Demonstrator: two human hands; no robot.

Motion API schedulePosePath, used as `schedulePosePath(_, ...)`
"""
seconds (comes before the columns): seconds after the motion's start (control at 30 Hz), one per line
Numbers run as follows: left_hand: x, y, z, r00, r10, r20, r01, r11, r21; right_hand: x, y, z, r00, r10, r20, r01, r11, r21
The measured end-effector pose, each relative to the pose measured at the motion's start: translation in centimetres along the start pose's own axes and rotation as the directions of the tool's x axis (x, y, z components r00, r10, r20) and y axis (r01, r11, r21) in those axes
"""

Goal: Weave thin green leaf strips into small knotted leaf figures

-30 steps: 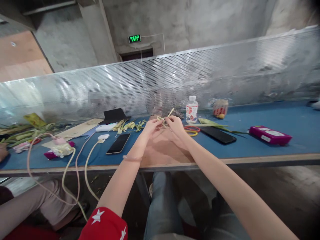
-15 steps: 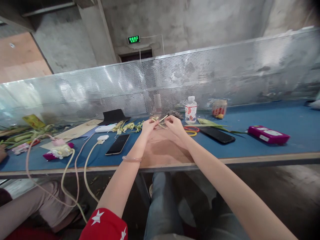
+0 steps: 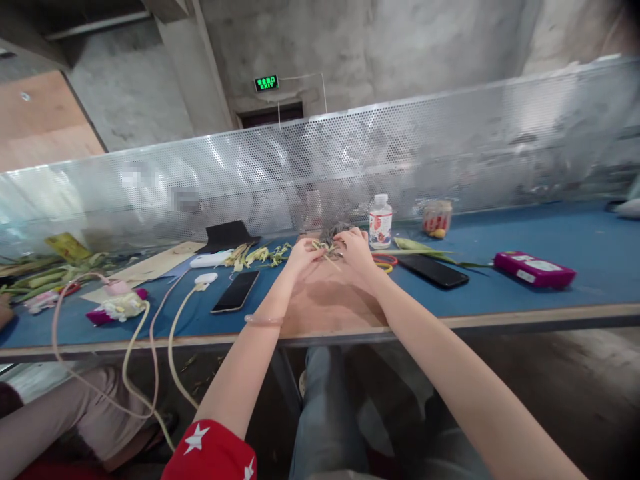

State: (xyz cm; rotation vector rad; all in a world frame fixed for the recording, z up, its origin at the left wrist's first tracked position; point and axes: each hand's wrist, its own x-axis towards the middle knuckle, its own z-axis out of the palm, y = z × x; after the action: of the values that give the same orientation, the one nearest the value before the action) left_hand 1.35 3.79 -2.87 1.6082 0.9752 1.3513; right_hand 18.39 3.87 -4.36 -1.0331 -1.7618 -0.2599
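Observation:
Between my two hands is a small cluster of pale green, leaf-like strips [image 3: 327, 249], several ends sticking out at angles. My left hand [image 3: 303, 255] pinches it from the left, fingers pointing inward. On the opposite side, my right hand [image 3: 355, 248] is curled over the strips with bent fingers. Both hands are just above a brown board [image 3: 340, 303] on the blue table. A grey tangled bundle [image 3: 339, 231] lies right behind the strips, partly covered by my right hand. Exact fingertip contact is too small to make out.
To the right are a white-capped bottle [image 3: 381, 223], coloured rings [image 3: 385, 261], a black phone [image 3: 434, 270], a long green leaf [image 3: 425, 248], a jar [image 3: 437, 217] and a magenta box [image 3: 534, 269]. Leftward lie another phone [image 3: 235, 291], cables [image 3: 175, 327] and plant scraps [image 3: 257, 255]. A perforated metal screen [image 3: 240, 170] stands behind.
My right hand has turned over the strips, its fingers now reaching farther forward. The long strip end that stuck up between the hands no longer shows. My left hand has stayed nearly in place.

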Motion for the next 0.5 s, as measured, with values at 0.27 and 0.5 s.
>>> schedulePosePath(0.27,-0.4,0.4,0.3,0.989,-0.044,0.14,0.047,0.999,-0.018,0.0,-0.3,-1.3,0.989,-0.127,0.07,0.136,0.981,-0.141)
schedulePosePath(0.5,-0.5,0.5,0.4,0.98,-0.039,0.197,0.044,0.999,-0.019,-0.2,-1.0,-1.7,0.989,-0.126,0.083,0.138,0.979,-0.153)
